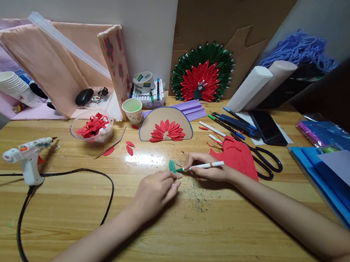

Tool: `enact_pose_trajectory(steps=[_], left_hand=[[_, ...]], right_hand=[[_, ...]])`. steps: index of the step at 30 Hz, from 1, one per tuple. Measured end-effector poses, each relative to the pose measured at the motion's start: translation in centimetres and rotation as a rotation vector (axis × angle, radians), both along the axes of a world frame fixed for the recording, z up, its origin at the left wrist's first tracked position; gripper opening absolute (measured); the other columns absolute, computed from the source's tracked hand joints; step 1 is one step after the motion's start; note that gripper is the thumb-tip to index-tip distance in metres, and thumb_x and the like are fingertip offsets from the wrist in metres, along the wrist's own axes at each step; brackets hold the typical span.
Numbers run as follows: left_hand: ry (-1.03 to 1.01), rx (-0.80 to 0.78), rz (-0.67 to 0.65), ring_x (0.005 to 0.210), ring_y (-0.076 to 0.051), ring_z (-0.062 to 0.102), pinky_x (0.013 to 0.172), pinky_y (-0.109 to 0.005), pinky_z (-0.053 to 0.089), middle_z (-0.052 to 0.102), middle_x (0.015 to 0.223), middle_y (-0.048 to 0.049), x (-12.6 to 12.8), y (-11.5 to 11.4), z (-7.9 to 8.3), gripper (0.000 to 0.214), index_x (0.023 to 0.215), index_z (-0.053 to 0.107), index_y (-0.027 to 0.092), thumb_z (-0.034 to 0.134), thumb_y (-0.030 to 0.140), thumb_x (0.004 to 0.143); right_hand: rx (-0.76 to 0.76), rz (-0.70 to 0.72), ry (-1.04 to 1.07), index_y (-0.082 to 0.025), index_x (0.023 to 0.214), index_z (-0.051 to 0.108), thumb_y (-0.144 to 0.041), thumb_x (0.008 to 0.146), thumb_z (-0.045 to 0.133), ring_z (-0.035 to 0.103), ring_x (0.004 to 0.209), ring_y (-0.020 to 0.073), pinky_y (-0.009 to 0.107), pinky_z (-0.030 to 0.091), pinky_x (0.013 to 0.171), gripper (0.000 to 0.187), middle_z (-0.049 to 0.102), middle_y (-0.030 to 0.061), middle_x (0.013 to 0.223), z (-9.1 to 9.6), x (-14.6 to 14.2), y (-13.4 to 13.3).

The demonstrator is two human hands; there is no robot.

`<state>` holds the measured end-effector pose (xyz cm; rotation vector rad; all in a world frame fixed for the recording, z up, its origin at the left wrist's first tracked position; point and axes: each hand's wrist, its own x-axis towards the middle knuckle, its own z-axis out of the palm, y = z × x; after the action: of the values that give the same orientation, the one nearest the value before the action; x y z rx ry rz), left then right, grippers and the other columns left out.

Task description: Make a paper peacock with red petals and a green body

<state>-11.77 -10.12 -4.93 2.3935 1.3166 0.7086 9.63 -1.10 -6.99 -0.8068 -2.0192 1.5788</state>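
My right hand (pixel 204 168) grips a green marker (pixel 213 164) with a white barrel, its tip pointing left. The tip touches a small cutout (pixel 172 166) lying on the table, green on its upper part and paler below. With its fingertips, my left hand (pixel 157 191) holds the lower edge of this cutout, covering part of it. Just behind both hands stands a half-round cardboard piece (pixel 149 128) with a blue rim and a fan of red petals (pixel 167 131). Red crepe paper (pixel 239 157) lies beside my right wrist, partly over black-handled scissors (pixel 267 161).
A glue gun (pixel 32 158) with its black cord (pixel 103 170) occupies the left. Behind are a bowl of red scraps (pixel 92 127), a paper cup (pixel 133 110) and a red-and-green peacock craft (pixel 202 73). Pens (pixel 232 123), a phone (pixel 268 127) and blue sheets (pixel 327 188) lie right.
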Motion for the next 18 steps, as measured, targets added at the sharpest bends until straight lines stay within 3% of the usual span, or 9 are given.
enact_pose_trajectory(steps=[4, 15, 18], left_hand=[[0.001, -0.009, -0.003, 0.083, -0.016, 0.066, 0.073, -0.029, 0.054, 0.071, 0.094, -0.0058, -0.1, 0.1, -0.1, 0.026, 0.084, 0.066, 0.015, 0.043, 0.023, 0.092], [-0.015, -0.059, -0.008, 0.083, -0.015, 0.065, 0.074, -0.027, 0.051, 0.069, 0.091, -0.0053, -0.2, 0.2, 0.5, 0.028, 0.085, 0.066, 0.016, 0.041, 0.025, 0.093], [-0.042, -0.122, 0.158, 0.081, -0.015, 0.061, 0.071, -0.026, 0.048, 0.066, 0.087, -0.004, -1.4, 1.4, 0.4, 0.03, 0.083, 0.063, 0.018, 0.038, 0.031, 0.094]], right_hand=[[0.052, -0.028, -0.005, -0.017, 0.086, 0.058, -0.036, 0.084, 0.054, 0.05, 0.067, 0.0136, 0.025, 0.039, 0.059, 0.02, 0.058, 0.0025, 0.079, 0.2, 0.0, 0.0], [0.102, -0.074, -0.029, -0.018, 0.084, 0.057, -0.032, 0.083, 0.054, 0.049, 0.065, 0.0135, 0.026, 0.038, 0.06, 0.015, 0.058, 0.0022, 0.079, 0.5, -0.1, -0.1], [0.094, -0.055, -0.03, -0.017, 0.083, 0.058, -0.032, 0.083, 0.054, 0.048, 0.064, 0.0133, 0.025, 0.037, 0.059, 0.015, 0.057, 0.002, 0.077, 0.6, -0.2, -0.2]])
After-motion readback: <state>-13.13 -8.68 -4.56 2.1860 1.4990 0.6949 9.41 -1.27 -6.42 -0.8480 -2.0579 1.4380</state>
